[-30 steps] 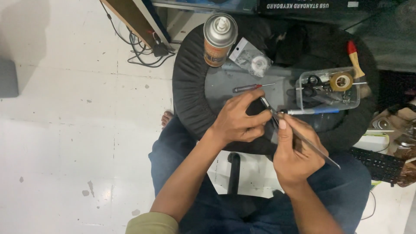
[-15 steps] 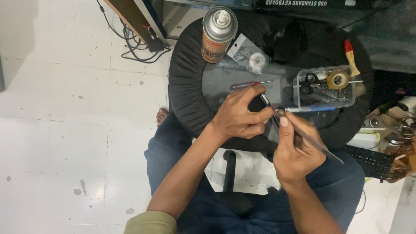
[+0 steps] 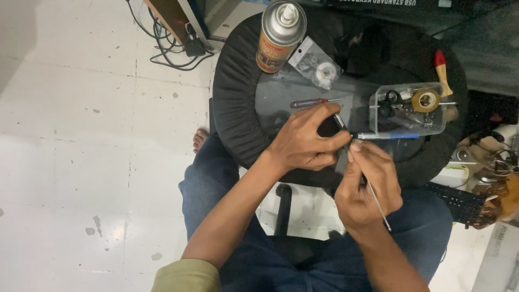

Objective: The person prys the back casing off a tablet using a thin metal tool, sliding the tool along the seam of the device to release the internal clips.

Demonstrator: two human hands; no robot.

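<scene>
- Sitting over a round black stool (image 3: 238, 108) used as a desk, on a white tiled floor (image 3: 81, 162); dark trousers (image 3: 216, 184) fill the lower frame.
- Left hand (image 3: 303, 143) curls over a small black object (image 3: 328, 127) at the stool's middle, fingers pressed round it, pinning it down; most of it is hidden under the hand, kind unclear.
- Right hand (image 3: 367, 189) sits just below and right of it, fingers pinching a thin metal rod (image 3: 377, 203); the rod's long axis runs from lower right up-left toward the object, tip hidden between the two hands.
- Left hand is the nearer one, touching the object; contact of the rod tip cannot be told.
- Spray can (image 3: 280, 35) upright at the far edge, clear tray (image 3: 408, 127) of small tools at right.
- Red-handled screwdriver (image 3: 311, 103) and blue-handled tool (image 3: 386, 135) lie loose near the hands.
</scene>
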